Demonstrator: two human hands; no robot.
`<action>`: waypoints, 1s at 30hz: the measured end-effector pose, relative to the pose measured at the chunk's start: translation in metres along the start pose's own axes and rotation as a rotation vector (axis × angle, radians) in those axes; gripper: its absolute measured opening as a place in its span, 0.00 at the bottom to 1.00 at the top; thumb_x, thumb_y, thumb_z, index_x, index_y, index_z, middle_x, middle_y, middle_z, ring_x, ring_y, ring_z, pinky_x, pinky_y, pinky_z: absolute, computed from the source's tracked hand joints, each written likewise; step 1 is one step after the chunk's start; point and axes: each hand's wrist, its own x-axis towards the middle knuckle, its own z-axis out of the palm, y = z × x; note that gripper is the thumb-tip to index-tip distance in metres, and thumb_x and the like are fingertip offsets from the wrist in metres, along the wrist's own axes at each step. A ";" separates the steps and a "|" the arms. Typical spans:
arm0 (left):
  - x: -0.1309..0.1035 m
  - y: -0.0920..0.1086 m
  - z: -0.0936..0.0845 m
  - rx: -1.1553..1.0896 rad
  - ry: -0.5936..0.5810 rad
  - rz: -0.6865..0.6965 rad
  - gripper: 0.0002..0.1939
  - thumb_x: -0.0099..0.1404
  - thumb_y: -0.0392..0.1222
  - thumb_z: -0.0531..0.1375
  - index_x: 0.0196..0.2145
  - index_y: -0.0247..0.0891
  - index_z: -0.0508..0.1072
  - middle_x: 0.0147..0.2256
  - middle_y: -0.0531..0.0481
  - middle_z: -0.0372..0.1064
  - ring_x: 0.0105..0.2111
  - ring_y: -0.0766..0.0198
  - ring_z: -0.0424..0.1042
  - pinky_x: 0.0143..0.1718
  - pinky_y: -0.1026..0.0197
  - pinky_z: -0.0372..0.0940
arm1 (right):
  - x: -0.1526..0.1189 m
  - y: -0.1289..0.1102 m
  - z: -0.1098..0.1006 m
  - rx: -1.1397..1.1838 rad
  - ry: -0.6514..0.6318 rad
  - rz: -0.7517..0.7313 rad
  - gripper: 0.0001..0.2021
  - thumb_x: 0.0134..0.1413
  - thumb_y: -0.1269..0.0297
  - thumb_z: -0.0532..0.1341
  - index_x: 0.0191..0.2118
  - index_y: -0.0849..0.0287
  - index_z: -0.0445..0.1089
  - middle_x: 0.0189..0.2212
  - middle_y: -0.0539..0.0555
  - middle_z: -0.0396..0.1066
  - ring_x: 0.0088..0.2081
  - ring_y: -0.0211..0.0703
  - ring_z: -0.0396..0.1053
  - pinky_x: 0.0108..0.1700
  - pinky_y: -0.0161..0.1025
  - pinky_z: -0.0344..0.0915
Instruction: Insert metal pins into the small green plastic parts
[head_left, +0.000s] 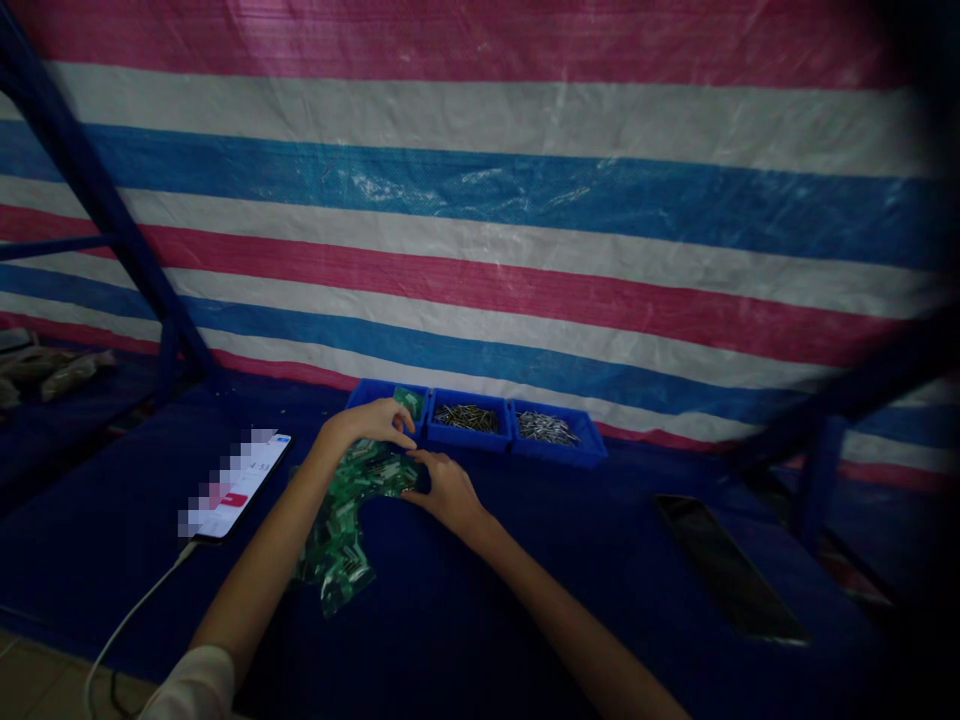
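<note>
Small green packets [341,530] lie in a heap on the dark blue table. My left hand [381,421] is over the top of the heap, in front of the left blue bin [367,392], its fingers curved downward; what they hold, if anything, is too small to tell. My right hand [444,487] reaches the heap's right edge, thumb and forefinger apart around the end of a green packet; a firm grip cannot be made out. The left bin holds a green packet [409,402]. Brass-coloured pieces [466,417] fill the middle bin, silver ones [547,428] the right bin.
A lit phone [240,490] with a white cable [139,605] lies left of my left arm. At the right is a dark phone [727,568]. Blue frame bars [112,215] slant at both sides. Behind the bins hangs a striped sheet [480,220].
</note>
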 end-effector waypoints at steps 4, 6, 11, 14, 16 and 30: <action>-0.002 0.000 0.003 -0.010 -0.081 -0.081 0.21 0.43 0.49 0.64 0.35 0.35 0.75 0.30 0.49 0.72 0.28 0.63 0.69 0.27 0.67 0.59 | 0.001 0.002 0.000 0.022 0.003 0.005 0.25 0.35 0.62 0.68 0.44 0.58 0.65 0.37 0.55 0.69 0.41 0.49 0.66 0.41 0.44 0.61; -0.004 0.001 0.002 -0.023 -0.100 -0.117 0.20 0.42 0.48 0.64 0.33 0.36 0.75 0.28 0.51 0.73 0.27 0.64 0.68 0.25 0.68 0.58 | 0.003 0.006 -0.002 0.104 0.033 -0.009 0.26 0.33 0.65 0.68 0.44 0.57 0.64 0.37 0.53 0.66 0.39 0.45 0.66 0.39 0.41 0.63; -0.011 0.003 -0.004 -0.012 -0.075 -0.150 0.23 0.43 0.53 0.63 0.35 0.35 0.74 0.27 0.50 0.72 0.25 0.64 0.68 0.24 0.67 0.57 | 0.009 0.019 -0.022 0.347 0.115 -0.019 0.27 0.36 0.73 0.65 0.47 0.57 0.62 0.38 0.52 0.62 0.24 0.31 0.64 0.30 0.34 0.66; -0.011 0.008 -0.006 -0.072 0.020 -0.050 0.26 0.45 0.55 0.62 0.38 0.34 0.72 0.30 0.48 0.71 0.27 0.63 0.68 0.26 0.66 0.58 | 0.012 0.021 -0.044 0.457 0.198 -0.009 0.28 0.36 0.70 0.65 0.49 0.55 0.61 0.41 0.54 0.62 0.23 0.29 0.63 0.29 0.34 0.66; -0.010 0.014 -0.005 -0.146 0.077 0.042 0.25 0.48 0.55 0.61 0.38 0.33 0.71 0.29 0.48 0.71 0.28 0.63 0.68 0.26 0.66 0.59 | 0.012 0.019 -0.059 0.559 0.233 0.004 0.32 0.35 0.67 0.66 0.51 0.55 0.59 0.44 0.55 0.62 0.24 0.29 0.64 0.28 0.33 0.67; -0.013 0.064 0.001 -0.157 0.615 0.429 0.09 0.55 0.44 0.60 0.28 0.34 0.70 0.28 0.50 0.66 0.31 0.66 0.64 0.35 0.63 0.60 | 0.012 0.007 -0.093 0.859 0.505 0.041 0.16 0.38 0.65 0.66 0.38 0.59 0.71 0.33 0.53 0.74 0.35 0.41 0.72 0.41 0.41 0.69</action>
